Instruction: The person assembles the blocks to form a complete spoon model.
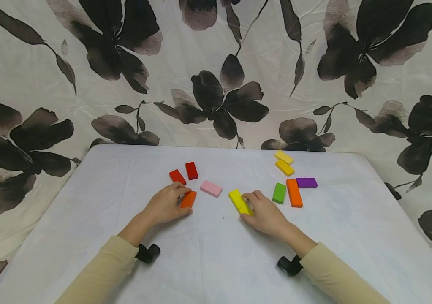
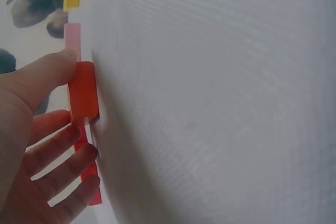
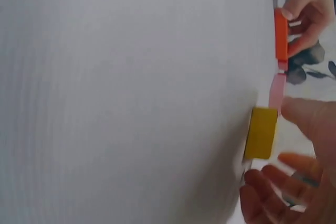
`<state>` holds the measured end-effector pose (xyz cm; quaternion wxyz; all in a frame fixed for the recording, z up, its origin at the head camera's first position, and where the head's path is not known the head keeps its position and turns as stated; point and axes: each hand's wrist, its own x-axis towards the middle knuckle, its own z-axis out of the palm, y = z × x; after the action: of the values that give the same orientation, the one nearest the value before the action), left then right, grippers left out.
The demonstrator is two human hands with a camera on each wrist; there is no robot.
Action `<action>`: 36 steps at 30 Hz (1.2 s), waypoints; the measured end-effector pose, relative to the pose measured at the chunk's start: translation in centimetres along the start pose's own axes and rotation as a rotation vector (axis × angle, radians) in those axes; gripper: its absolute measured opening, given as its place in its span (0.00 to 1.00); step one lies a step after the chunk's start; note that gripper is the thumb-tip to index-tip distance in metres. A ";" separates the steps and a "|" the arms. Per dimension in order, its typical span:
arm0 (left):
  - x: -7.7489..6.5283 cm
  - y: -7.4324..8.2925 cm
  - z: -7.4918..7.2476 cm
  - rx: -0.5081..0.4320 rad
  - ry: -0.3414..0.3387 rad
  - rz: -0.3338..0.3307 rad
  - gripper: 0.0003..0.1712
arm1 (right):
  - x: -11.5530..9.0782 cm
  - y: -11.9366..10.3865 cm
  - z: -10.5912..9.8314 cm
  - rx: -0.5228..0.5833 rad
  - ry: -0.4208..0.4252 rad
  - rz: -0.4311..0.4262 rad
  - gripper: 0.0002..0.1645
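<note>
My left hand (image 1: 168,204) pinches an orange block (image 1: 188,199) between thumb and index finger. In the left wrist view the thumb lies at the top of that orange block (image 2: 83,90), and the other fingers spread below it. My right hand (image 1: 266,213) has thumb and fingers around the near part of a bright yellow block (image 1: 237,200), which lies slantwise on the table. The right wrist view shows the end of the yellow block (image 3: 261,133) between thumb and fingers. Between the hands lies a pink block (image 1: 211,188).
Two red blocks (image 1: 191,171) lie just beyond my left hand. To the right are a green block (image 1: 279,193), a second orange block (image 1: 294,193), a purple block (image 1: 307,183) and two more yellow blocks (image 1: 284,168) near the far edge of the white table (image 1: 208,261). Flowered cloth (image 1: 216,50) hangs behind.
</note>
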<state>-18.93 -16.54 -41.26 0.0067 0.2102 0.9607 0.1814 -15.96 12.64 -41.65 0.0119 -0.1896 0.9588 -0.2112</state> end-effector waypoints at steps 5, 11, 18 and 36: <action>0.0 0.0 -0.1 -0.001 -0.008 -0.004 0.34 | -0.1 1.1 -1.0 0.014 -0.142 -0.195 0.34; 0.0 0.1 -0.2 -0.009 -0.016 -0.009 0.34 | -0.2 1.9 -1.7 -0.013 -0.232 -0.288 0.35; 0.1 0.1 -0.3 -0.014 -0.014 -0.006 0.33 | 0.1 2.2 -1.7 -0.059 -0.201 -0.316 0.33; 0.1 -0.2 -0.2 -0.019 -0.016 -0.008 0.34 | 0.0 0.9 -0.7 -0.068 -0.091 -0.349 0.31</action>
<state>-19.17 -16.74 -41.09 0.0172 0.2078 0.9597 0.1886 -16.32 13.67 -41.42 0.0119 -0.3626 0.9164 -0.1689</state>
